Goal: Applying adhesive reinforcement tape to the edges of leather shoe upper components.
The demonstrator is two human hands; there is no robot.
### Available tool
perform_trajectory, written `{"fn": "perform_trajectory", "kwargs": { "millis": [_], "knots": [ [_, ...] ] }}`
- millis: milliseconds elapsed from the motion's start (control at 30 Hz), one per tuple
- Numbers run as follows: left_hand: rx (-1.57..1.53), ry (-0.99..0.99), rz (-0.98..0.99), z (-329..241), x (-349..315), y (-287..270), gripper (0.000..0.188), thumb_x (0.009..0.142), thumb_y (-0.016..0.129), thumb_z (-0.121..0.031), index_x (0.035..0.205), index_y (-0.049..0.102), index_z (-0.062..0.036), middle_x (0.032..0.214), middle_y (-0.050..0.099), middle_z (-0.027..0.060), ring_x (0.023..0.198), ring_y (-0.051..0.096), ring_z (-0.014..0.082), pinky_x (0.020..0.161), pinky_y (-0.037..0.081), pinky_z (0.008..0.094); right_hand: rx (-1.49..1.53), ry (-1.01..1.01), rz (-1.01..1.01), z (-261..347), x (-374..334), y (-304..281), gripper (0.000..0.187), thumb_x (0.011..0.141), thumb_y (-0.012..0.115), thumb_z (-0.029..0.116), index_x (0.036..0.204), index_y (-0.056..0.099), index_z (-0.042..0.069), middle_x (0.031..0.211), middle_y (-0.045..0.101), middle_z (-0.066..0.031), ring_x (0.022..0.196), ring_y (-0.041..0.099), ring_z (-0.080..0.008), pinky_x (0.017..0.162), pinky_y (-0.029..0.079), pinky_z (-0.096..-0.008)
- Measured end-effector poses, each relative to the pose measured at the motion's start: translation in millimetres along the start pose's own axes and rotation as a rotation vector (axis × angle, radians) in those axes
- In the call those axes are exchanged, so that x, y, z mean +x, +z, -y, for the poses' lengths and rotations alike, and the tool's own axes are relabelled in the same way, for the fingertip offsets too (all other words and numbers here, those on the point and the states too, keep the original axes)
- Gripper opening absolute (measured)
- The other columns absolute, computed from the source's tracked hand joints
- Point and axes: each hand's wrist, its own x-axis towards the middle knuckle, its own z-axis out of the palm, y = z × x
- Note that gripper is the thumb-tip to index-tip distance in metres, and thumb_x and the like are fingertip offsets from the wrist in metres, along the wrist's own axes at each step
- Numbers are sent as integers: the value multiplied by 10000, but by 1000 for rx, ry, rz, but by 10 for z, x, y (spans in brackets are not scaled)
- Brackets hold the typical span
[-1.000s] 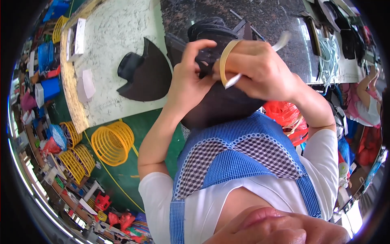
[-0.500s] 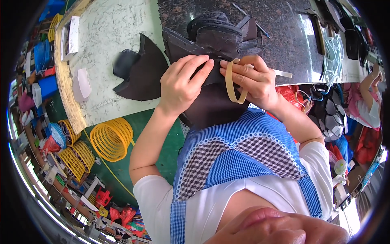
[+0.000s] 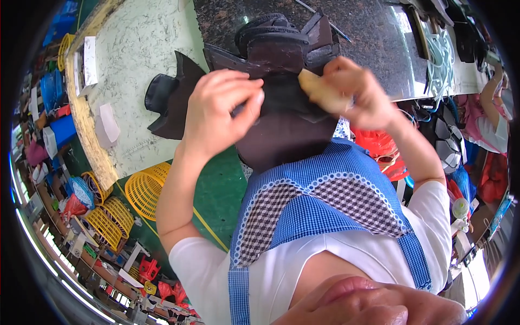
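A dark brown leather-like piece (image 3: 292,138) lies in front of me, its near edge against my apron and its far part on the table. Over its left side hovers my left hand (image 3: 219,105), open, fingers stretched out and the thumb tip close to the index fingertip. My right hand (image 3: 360,89), blurred by motion, is raised over the right side and closed around a tan strip (image 3: 319,89), bent in a loop. Beyond both hands sits a stack of dark, folded pieces (image 3: 276,46). Another dark cut piece (image 3: 176,103) is left of my left hand.
A white work board (image 3: 141,59) with a wooden edge is at left, joining a dark speckled stone top (image 3: 374,49). Pale cords (image 3: 441,65) hang at the right. Yellow baskets (image 3: 143,192) stand on the green floor; a red bag (image 3: 379,149) is beside my right arm.
Both hands have drawn apart from the dark piece's middle, the left leftward, the right rightward and up with the tan strip. The dark pieces have shifted slightly left.
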Motion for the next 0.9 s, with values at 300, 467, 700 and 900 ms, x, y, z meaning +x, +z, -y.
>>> {"fn": "perform_trajectory", "kwargs": {
  "millis": [300, 467, 700, 900],
  "knots": [
    [-38, -43, -208, -78, -20, 279, 257, 823, 776, -43, 1020, 614, -75, 1031, 644, 41, 938, 615, 210, 855, 477, 350, 936, 293, -666, -175, -256, -514, 293, 1023, 494, 194, 1128, 661, -23, 800, 642, -53, 574, 379, -52, 474, 253, -198],
    [-542, -466, -417, 146, -509, -459, 190, 940, 697, -12, 1082, 576, -48, 953, 682, 50, 855, 630, 57, 707, 488, 192, 1133, 137, -634, -228, -702, -934, 213, 1036, 458, 189, 991, 550, 3, 630, 344, 40, 530, 282, -54, 504, 266, -208],
    [211, -34, -388, 152, 38, -97, 436, 828, 772, -140, 1251, 665, -130, 1204, 647, 90, 1048, 628, 291, 908, 506, 400, 1125, 185, -496, -81, -416, -723, 437, 982, 471, 349, 1229, 488, -10, 843, 406, -35, 674, 344, -99, 542, 290, -228],
    [346, 236, -483, 105, 410, 508, 300, 806, 658, -112, 1101, 707, -138, 1131, 596, 42, 1083, 588, 254, 925, 474, 401, 1058, 390, -636, -88, -558, -814, 356, 1105, 429, 328, 825, 380, 115, 622, 259, 61, 486, 188, -38, 395, 135, -236]
  ]
}}
